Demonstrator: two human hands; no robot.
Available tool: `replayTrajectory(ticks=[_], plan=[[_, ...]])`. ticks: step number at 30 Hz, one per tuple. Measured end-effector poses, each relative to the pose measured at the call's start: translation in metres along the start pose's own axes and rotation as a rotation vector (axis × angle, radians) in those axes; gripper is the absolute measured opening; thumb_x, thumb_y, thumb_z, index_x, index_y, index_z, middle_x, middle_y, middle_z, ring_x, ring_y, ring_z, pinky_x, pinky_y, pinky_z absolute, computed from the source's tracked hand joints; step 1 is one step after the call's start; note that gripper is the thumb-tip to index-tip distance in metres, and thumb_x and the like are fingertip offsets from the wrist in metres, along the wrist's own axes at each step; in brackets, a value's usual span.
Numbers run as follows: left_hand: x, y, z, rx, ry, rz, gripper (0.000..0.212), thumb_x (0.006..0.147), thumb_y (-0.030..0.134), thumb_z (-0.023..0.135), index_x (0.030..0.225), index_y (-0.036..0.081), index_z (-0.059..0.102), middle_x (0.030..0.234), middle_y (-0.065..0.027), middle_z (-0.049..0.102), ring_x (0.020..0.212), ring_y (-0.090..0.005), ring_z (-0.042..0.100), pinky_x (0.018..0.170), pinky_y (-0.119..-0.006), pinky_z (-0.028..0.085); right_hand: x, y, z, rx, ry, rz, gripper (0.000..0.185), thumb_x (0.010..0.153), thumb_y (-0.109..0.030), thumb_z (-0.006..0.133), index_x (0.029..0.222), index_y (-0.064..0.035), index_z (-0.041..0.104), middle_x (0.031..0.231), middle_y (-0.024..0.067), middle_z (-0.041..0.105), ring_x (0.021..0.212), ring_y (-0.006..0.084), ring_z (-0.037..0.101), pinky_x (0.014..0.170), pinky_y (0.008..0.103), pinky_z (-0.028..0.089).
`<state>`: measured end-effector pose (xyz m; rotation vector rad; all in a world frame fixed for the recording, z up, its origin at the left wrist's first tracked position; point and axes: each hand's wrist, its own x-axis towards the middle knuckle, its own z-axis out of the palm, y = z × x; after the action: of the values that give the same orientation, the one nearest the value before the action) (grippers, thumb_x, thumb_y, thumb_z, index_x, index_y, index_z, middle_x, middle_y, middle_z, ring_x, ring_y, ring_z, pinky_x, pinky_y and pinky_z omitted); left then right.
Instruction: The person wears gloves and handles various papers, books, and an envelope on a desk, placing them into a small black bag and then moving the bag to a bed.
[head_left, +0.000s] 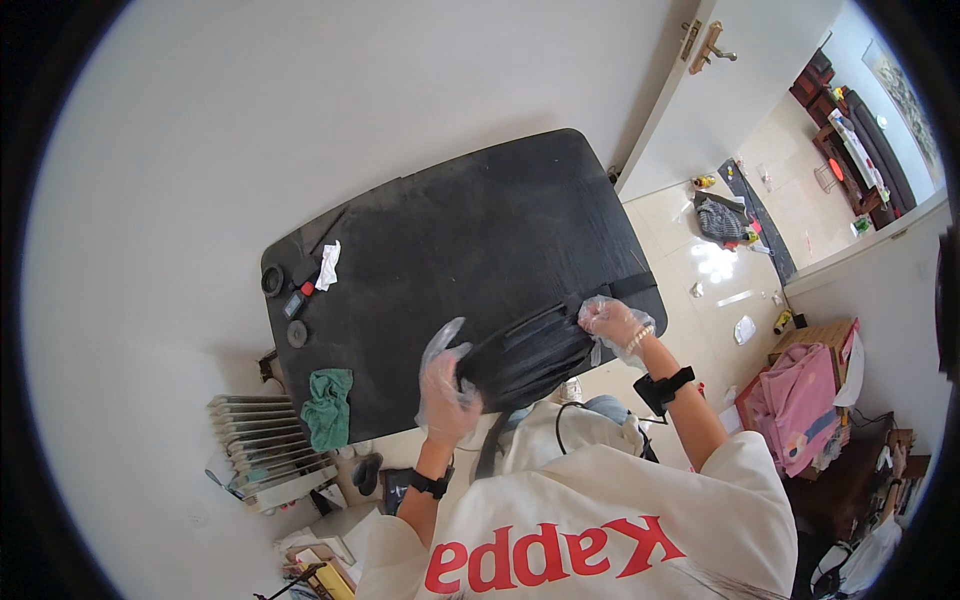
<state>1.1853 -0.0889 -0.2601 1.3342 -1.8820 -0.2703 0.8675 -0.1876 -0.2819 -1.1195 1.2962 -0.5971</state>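
Both hands wear clear plastic gloves over a black table (450, 217). A dark, pleated piece of fabric or a bag (529, 356) lies near the table's front edge, between the hands. My right hand (609, 321) pinches its right end, close to a black strap (632, 285). My left hand (448, 390) rests at its left end with fingers spread; whether it grips the material cannot be told. A green cloth (328, 409) lies at the front left corner. A white crumpled tissue (328, 266), a black ring (272, 280) and a round dark disc (298, 334) are at the left.
An oil-filled radiator (266, 442) stands left of the table. An open door (720, 97) is at the back right. Clothing (720, 219) and litter lie on the tiled floor. A cardboard box (817, 345) with a pink cloth (799, 405) stands at the right.
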Motion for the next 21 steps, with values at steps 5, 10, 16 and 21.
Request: replayTrajectory(ticks=[5, 10, 16, 21], plan=[[0.052, 0.054, 0.012, -0.002, -0.229, 0.057, 0.054, 0.071, 0.018, 0.068, 0.119, 0.003, 0.049, 0.111, -0.0167, 0.054, 0.103, -0.0349, 0.051, 0.09, -0.045, 0.04, -0.011, 0.007, 0.004, 0.113, -0.188, -0.135, 0.01, 0.081, -0.007, 0.06, 0.089, -0.0006, 0.057, 0.088, 0.0041, 0.062, 0.085, 0.0137, 0.059, 0.077, 0.0279, 0.048], [0.062, 0.034, 0.041, 0.115, -0.26, 0.06, 0.021, 0.078, 0.017, 0.063, 0.093, 0.003, 0.061, 0.088, -0.0142, 0.062, 0.084, -0.0326, 0.059, 0.075, -0.041, 0.047, -0.03, -0.04, 0.002, -0.632, 0.093, -0.313, 0.02, 0.079, -0.022, 0.064, 0.089, -0.0039, 0.062, 0.082, 0.0146, 0.064, 0.077, 0.0286, 0.063, 0.067, 0.0347, 0.048], [0.048, 0.043, 0.033, 0.13, -0.247, 0.092, 0.029, 0.062, 0.002, 0.063, 0.09, 0.004, 0.061, 0.082, -0.0117, 0.058, 0.076, -0.0304, 0.057, 0.067, -0.041, 0.048, -0.012, 0.019, -0.022, -0.55, -0.086, -0.185, 0.024, 0.082, -0.028, 0.06, 0.091, -0.0054, 0.064, 0.082, 0.0109, 0.065, 0.08, 0.0277, 0.063, 0.07, 0.0358, 0.048], [0.058, 0.05, 0.041, 0.021, -0.223, -0.039, 0.028, 0.074, 0.007, 0.062, 0.102, 0.005, 0.061, 0.094, -0.013, 0.06, 0.09, -0.03, 0.058, 0.08, -0.039, 0.045, 0.002, 0.064, -0.008, -0.4, 0.148, -0.122, 0.025, 0.081, -0.03, 0.061, 0.087, -0.0059, 0.064, 0.079, 0.008, 0.065, 0.078, 0.0244, 0.063, 0.069, 0.0347, 0.048]])
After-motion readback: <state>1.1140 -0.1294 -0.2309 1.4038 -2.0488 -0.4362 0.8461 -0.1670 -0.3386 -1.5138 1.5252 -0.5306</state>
